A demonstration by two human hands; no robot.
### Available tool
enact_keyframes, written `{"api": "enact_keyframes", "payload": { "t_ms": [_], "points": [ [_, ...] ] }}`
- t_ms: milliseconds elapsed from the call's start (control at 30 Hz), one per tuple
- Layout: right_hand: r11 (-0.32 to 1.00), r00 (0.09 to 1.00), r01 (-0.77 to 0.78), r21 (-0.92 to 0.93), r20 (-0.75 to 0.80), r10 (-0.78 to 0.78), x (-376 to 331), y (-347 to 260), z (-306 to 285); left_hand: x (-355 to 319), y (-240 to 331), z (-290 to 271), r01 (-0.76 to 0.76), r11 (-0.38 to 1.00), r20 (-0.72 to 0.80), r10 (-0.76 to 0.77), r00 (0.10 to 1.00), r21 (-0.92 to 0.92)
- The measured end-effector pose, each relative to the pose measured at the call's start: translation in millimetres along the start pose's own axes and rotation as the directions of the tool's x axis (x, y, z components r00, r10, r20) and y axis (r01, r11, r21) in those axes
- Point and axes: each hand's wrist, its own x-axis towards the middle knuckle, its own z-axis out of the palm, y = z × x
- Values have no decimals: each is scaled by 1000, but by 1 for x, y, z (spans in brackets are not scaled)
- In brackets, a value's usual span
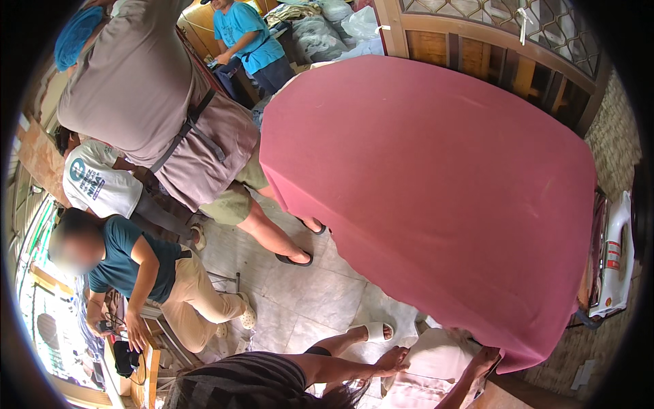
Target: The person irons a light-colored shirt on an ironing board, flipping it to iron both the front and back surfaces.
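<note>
A cloth-covered table [436, 198] fills the right; an iron [613, 255] sits at its right edge. Three people stand or crouch left of it, another behind.

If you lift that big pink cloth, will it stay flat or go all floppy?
Probably floppy: the pink cloth drapes over the table and hangs at its edges. It looks thin, so likely light. The right hand already grips its lower hem, which curls there.

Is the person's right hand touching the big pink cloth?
Touching: the head view shows the right hand gripping the lower edge of the big pink cloth, with no gap between them.
</note>
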Motion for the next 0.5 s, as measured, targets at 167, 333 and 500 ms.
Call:
{"api": "enact_keyframes", "payload": {
  "t_ms": [167, 333, 500],
  "points": [
    [882, 939, 325, -341, 6, -344, -98, 42, -52, 2, -13, 6, 11, 985, 9, -9, 1000, -175],
    [784, 946, 69, -617, 290, 145, -192, 51, -74, -10, -41, 5, 12, 993, 31, -8, 999, -119],
    [903, 897, 101, -418, 430, 99, -181, 6, -91, -53, -78, -43, -134, 987, 128, 145, 981, -91]
  ]
}}
